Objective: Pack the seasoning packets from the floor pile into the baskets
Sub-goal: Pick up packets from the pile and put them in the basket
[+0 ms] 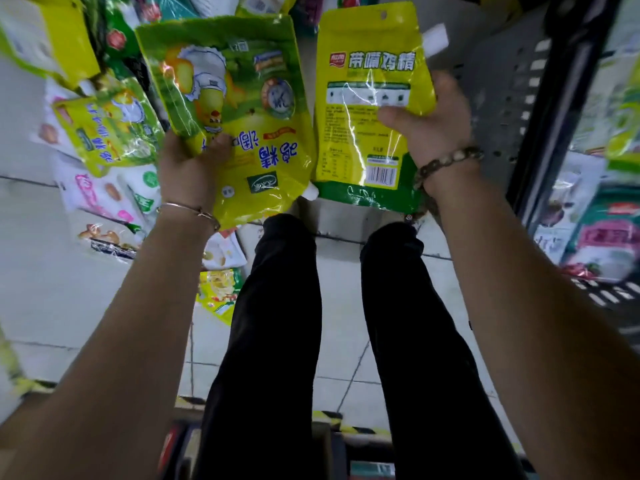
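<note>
My left hand grips a yellow-green spouted seasoning pouch, front side up with its print upside down. My right hand grips a second yellow pouch showing its back label and barcode. Both pouches are held up side by side above the floor pile of mixed packets, which spreads across the upper left. A dark grey perforated basket lies at the upper right, just behind my right hand. Another basket on the right edge holds several packets.
My legs in black trousers stand on the pale tiled floor at the centre. Loose packets lie by my left leg. Yellow-black striped tape marks the floor near the bottom.
</note>
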`<state>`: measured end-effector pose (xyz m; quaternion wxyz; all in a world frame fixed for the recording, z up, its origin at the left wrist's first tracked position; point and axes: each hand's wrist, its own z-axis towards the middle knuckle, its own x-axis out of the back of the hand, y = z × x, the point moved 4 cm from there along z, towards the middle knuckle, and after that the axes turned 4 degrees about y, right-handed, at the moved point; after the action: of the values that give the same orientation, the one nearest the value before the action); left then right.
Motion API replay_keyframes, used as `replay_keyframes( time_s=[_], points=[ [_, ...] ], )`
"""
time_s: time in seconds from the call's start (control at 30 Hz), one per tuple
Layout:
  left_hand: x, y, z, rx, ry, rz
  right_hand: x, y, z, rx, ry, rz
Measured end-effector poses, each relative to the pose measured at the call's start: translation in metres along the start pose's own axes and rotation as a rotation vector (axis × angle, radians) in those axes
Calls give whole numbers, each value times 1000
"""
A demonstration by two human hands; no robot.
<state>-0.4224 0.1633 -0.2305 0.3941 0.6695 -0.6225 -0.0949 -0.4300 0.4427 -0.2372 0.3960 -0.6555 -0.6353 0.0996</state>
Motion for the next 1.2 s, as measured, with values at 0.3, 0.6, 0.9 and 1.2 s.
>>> replay_keyframes(
  time_s=[0.3, 0.6, 0.9, 1.2],
  points=[
    [-44, 89, -103, -92, -253, 4, 127, -43, -60, 0, 37, -1],
    [-145, 110, -174, -195, -348, 197, 259, -3, -71, -95, 212, 19],
    [-287, 92, -222, -463, -261, 538, 336, 34, 3, -105, 399, -6],
    [-366, 40, -179, -210, -242, 508, 344, 69, 98, -110, 362, -74]
  ],
)
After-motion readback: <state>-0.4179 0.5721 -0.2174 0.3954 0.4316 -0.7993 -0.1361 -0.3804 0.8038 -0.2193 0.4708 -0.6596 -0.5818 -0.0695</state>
